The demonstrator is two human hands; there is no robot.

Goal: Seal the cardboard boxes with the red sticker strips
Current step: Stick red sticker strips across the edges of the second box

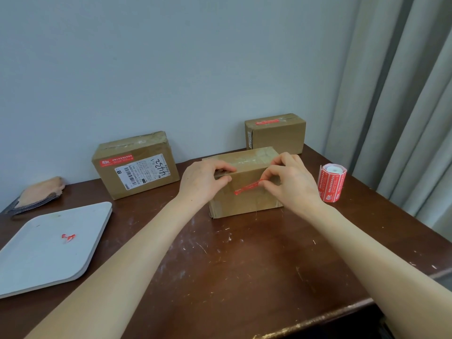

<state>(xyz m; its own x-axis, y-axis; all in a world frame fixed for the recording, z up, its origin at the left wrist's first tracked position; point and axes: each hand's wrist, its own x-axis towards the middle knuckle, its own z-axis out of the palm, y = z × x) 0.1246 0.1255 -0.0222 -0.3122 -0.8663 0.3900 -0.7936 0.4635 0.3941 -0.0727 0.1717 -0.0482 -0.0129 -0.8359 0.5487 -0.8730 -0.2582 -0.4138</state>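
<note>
A brown cardboard box (244, 199) stands in the middle of the table. My left hand (203, 182) grips the box's near top edge, thumb on the front and fingers curled over the flap. My right hand (291, 182) pinches one end of a red sticker strip (247, 187), which hangs slanted in front of the box's front face. A roll of red stickers (331, 183) stands upright to the right of the box. Two more boxes carry red stickers: a tilted one at the back left (137, 165) and one at the back right (276, 134).
A white tray (36, 260) with a small red scrap (68, 237) lies at the left on the dark wooden table (232, 265). A folded cloth (39, 192) lies at the far left by the wall. Curtains (403, 94) hang at the right.
</note>
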